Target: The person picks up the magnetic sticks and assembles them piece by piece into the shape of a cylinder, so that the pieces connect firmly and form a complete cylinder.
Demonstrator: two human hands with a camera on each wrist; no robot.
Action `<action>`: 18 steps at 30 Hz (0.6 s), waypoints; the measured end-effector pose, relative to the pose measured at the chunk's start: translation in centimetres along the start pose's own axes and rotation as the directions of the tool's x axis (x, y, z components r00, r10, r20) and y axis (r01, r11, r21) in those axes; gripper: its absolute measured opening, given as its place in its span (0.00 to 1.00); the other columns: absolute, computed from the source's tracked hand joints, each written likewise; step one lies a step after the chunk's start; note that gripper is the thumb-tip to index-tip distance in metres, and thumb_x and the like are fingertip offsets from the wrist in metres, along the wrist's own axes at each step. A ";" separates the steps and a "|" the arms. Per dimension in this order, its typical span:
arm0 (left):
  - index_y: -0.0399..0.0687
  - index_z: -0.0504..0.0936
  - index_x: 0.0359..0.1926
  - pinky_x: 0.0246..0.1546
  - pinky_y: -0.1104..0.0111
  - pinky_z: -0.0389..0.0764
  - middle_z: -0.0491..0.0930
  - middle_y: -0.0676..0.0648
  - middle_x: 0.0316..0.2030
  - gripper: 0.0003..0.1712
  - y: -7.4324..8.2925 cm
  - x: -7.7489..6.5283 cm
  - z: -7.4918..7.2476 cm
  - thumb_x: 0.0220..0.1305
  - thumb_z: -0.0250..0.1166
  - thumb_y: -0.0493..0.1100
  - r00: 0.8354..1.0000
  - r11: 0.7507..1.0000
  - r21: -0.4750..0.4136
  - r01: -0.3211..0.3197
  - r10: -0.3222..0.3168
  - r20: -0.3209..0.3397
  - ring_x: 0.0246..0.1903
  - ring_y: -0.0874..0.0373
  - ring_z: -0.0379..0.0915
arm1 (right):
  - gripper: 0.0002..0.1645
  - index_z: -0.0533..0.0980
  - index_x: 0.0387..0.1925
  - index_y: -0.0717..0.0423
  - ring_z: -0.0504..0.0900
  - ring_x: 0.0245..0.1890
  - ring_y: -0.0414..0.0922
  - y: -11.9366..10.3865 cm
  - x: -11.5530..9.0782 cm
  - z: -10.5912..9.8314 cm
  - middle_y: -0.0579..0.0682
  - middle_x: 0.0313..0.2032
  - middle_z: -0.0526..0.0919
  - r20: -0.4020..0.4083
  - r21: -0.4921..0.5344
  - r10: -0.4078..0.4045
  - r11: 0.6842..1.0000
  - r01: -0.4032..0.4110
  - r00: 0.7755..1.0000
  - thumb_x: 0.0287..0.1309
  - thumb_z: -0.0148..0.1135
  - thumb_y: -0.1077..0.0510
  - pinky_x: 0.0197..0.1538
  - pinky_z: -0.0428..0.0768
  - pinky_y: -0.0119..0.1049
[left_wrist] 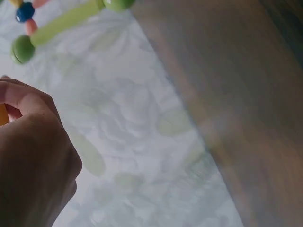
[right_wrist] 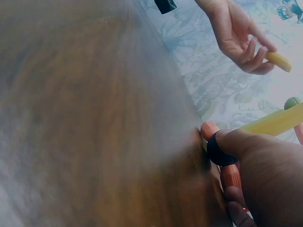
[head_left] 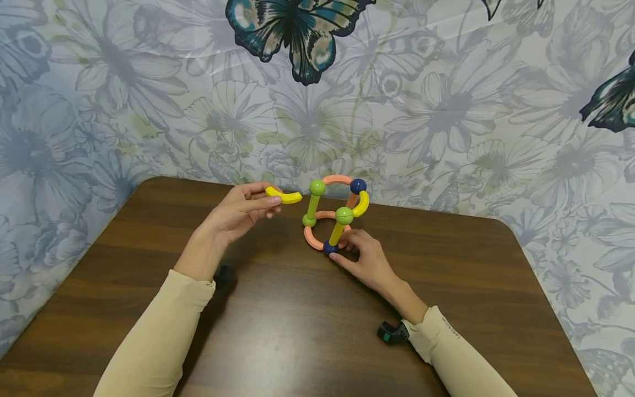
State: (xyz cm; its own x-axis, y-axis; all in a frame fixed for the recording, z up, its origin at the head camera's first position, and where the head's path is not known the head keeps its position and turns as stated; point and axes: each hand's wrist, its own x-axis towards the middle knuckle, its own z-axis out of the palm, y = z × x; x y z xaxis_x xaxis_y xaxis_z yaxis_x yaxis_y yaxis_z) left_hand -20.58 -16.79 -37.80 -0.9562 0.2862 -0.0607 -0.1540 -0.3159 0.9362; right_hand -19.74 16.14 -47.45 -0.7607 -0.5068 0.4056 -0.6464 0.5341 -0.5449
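My left hand [head_left: 225, 215] pinches a yellow curved rod [head_left: 291, 197] above the table, its free end pointing right toward a framework of rods and balls. That framework stands on the table. Its base has salmon curved rods [head_left: 312, 239], and green and yellow uprights rise to a partial upper ring with green balls [head_left: 317, 187], a dark blue ball [head_left: 358, 186] and a yellow curved piece [head_left: 364, 204]. Low at the front, my right hand [head_left: 369, 259] grips the base; in the right wrist view its thumb presses a dark blue ball [right_wrist: 220, 150] between salmon rods [right_wrist: 231, 176]. Some fingers are hidden behind the base.
The brown wooden table [head_left: 278, 331] has its back edge just behind the framework. Beyond hangs a floral, butterfly-patterned cloth [head_left: 223, 110]. A small black device [head_left: 393, 333] sits at the right cuff.
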 end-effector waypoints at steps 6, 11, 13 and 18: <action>0.32 0.81 0.53 0.36 0.72 0.82 0.86 0.46 0.42 0.12 -0.8 0.2 3.1 0.72 0.64 0.27 0.998 0.999 -0.017 0.049 -0.048 0.036 0.36 0.57 0.81 | 0.18 0.83 0.44 0.55 0.82 0.40 0.44 0.0 0.0 0.0 0.51 0.42 0.84 -0.006 -0.008 -0.003 1.000 0.003 1.000 0.58 0.80 0.51 0.44 0.85 0.40; 0.31 0.81 0.56 0.39 0.73 0.83 0.85 0.44 0.47 0.14 -2.0 0.7 5.0 0.72 0.64 0.28 0.996 0.994 -0.071 0.084 -0.084 0.002 0.36 0.57 0.83 | 0.18 0.83 0.44 0.55 0.82 0.40 0.44 0.0 0.0 0.0 0.51 0.43 0.85 -0.004 -0.001 0.005 1.000 -0.005 1.000 0.58 0.80 0.51 0.44 0.85 0.39; 0.30 0.79 0.58 0.40 0.72 0.83 0.83 0.44 0.46 0.15 -2.3 0.9 5.4 0.72 0.64 0.28 0.995 0.992 -0.087 0.093 -0.094 -0.015 0.36 0.57 0.82 | 0.18 0.83 0.44 0.55 0.82 0.40 0.44 0.0 0.0 0.0 0.51 0.43 0.84 -0.001 0.002 0.007 1.000 -0.007 1.000 0.59 0.80 0.51 0.44 0.85 0.39; 0.31 0.75 0.57 0.39 0.72 0.82 0.81 0.45 0.43 0.16 -2.5 1.4 6.2 0.71 0.64 0.28 0.991 0.985 -0.116 0.124 -0.130 -0.044 0.34 0.57 0.79 | 0.18 0.83 0.43 0.56 0.82 0.40 0.45 0.0 0.1 0.0 0.52 0.43 0.84 -0.002 0.007 0.005 1.000 -0.005 1.000 0.58 0.80 0.52 0.44 0.85 0.40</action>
State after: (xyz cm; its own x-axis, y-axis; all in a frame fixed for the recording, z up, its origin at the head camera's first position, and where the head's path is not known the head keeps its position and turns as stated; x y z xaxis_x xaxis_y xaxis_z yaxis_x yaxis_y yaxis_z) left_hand -19.95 -10.00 -38.10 -0.9381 0.2849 -0.1970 -0.2994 -0.3808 0.8749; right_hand -19.76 16.10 -47.39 -0.7638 -0.5027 0.4048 -0.6425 0.5320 -0.5515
